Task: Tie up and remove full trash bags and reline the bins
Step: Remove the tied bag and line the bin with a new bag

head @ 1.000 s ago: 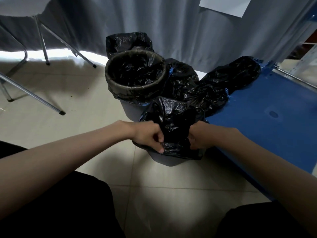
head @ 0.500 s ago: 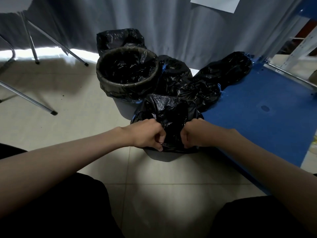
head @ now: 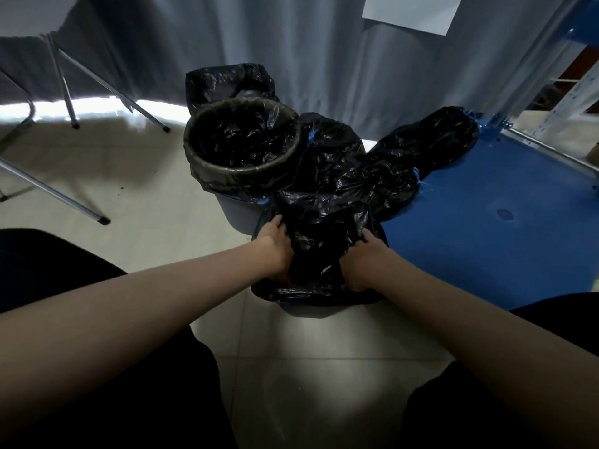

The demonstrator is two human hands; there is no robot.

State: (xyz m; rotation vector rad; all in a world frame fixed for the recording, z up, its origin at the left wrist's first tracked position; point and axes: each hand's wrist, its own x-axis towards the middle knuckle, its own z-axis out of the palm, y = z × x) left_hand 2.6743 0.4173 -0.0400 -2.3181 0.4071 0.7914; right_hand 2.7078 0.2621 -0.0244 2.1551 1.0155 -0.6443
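Two hands work on the black bag (head: 319, 251) that sits in the near bin (head: 304, 307), and this bin is the spot to find everything else from. The left hand (head: 275, 246) holds a bunch of the bag at the bin's left side. The right hand (head: 359, 264) holds a bunch at the right side. Each grip is closed tight on the plastic, fingers curled into the folds. I think the hands are on both sides so they can pull the bag's top together for a knot.

Just behind the near bin stands a second bin (head: 243, 147) with a fresh black liner folded over its rim, wide open. To the right of that one, tied bags (head: 389, 163) lie in a pile, some on a blue board (head: 502, 228). Another dark bag (head: 227, 81) stands farther back by the grey curtain (head: 291, 43).

Behind and to the right it is crowded. On the left the floor (head: 146, 205) is open, out to the metal chair legs (head: 64, 192). Straight up also looks free for lifting the bag out.
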